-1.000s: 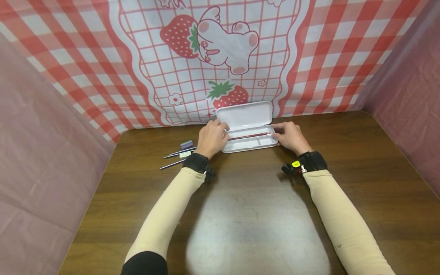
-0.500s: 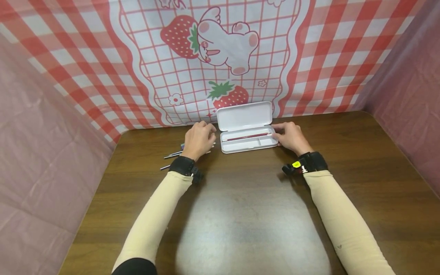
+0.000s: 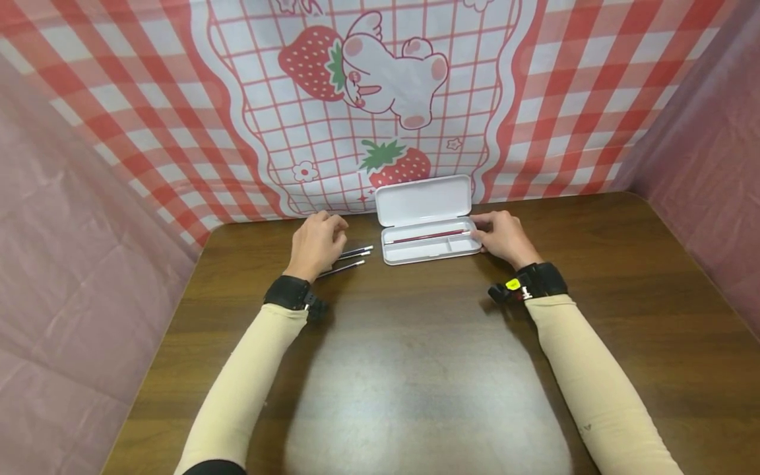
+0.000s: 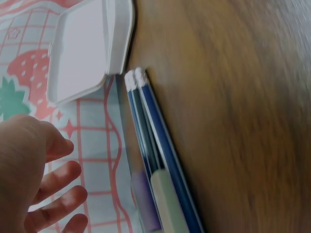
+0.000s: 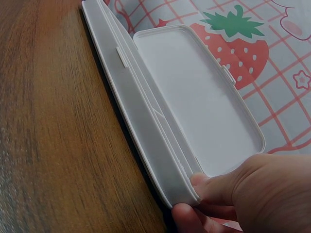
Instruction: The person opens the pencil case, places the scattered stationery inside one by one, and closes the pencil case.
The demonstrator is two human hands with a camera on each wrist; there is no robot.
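A white pencil case (image 3: 423, 202) stands with its lid raised at the back of the table. One red pencil (image 3: 426, 237) lies in its long compartment. Thumb inside and fingers outside, my right hand (image 3: 505, 239) pinches the case's right end. My left hand (image 3: 315, 245), empty with fingers loosely bent, hovers left of the case over several pencils (image 3: 346, 266). In the left wrist view a dark blue pencil (image 4: 167, 141) and darker ones lie side by side. A pale green eraser (image 4: 167, 199) and a purple eraser (image 4: 144, 199) are beside them; the head view hides both.
A strawberry-patterned cloth (image 3: 380, 92) hangs right behind the case and the table's (image 3: 427, 369) back edge. Pink curtains (image 3: 65, 264) hang at both sides. The case has a small divided compartment (image 3: 460, 245) at its right front.
My left hand has moved left, from the case's left end to above the pencils, uncovering the red pencil's left end. My right hand has stayed on the case.
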